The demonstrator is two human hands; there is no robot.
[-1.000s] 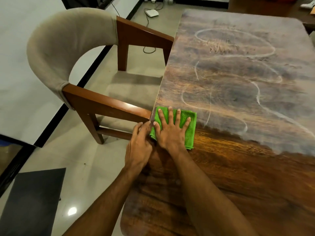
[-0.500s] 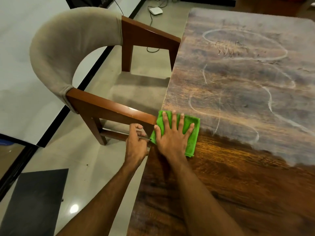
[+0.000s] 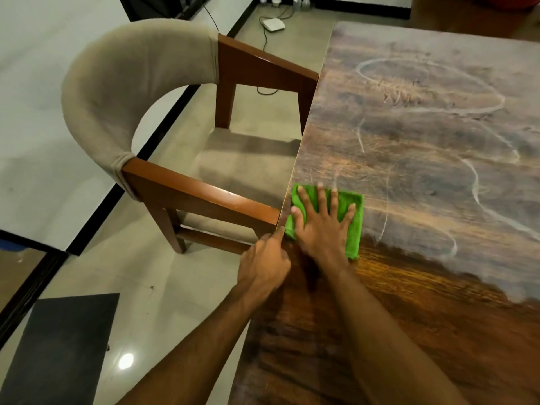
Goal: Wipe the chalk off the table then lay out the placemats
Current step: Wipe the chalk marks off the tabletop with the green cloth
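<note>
Dim warm light, floor glare, wide-angle edge warp

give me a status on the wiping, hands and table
Right hand flat, open, pressing green cloth at wooden table edge. Left hand curled at the rim. Chalk loops remain ahead; no placemats seen. Wooden armchair abuts the edge.

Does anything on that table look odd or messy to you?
Yes: white chalk loops and a dusty grey haze cover the far part of the table, while the near part is clean dark wood. The right hand presses a green cloth flat at that boundary. Nothing looks spilled or broken.
</note>
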